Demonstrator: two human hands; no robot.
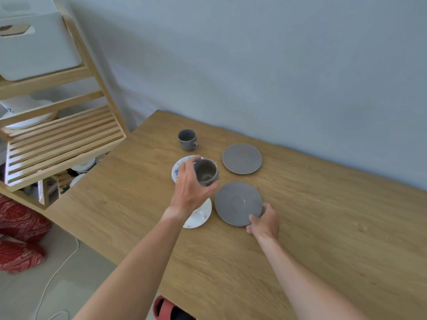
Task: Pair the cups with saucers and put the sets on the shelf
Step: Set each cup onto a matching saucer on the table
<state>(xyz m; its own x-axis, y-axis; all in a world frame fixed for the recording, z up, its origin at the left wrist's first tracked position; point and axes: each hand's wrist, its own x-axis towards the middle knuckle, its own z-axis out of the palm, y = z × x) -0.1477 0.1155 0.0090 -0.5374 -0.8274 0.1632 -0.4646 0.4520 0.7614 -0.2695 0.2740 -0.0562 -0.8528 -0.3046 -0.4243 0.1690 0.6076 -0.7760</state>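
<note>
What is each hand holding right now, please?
Left hand: closed around a grey cup.
Right hand: gripping the near grey saucer by its edge.

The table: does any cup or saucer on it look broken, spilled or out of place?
Nothing stands out. The left hand holds a grey cup tilted in the air; the right hand grips the near grey saucer.

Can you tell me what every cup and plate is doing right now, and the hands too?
Left hand: holding a grey cup, lifted above the table.
Held grey cup: upright, empty.
Right hand: gripping the near grey saucer's edge.
Near grey saucer: flat on the table, bare.
Far grey saucer: flat, bare.
Far grey cup: upright on the table, no saucer.
Blue-patterned saucer: partly hidden.
White saucer: partly hidden.
</note>
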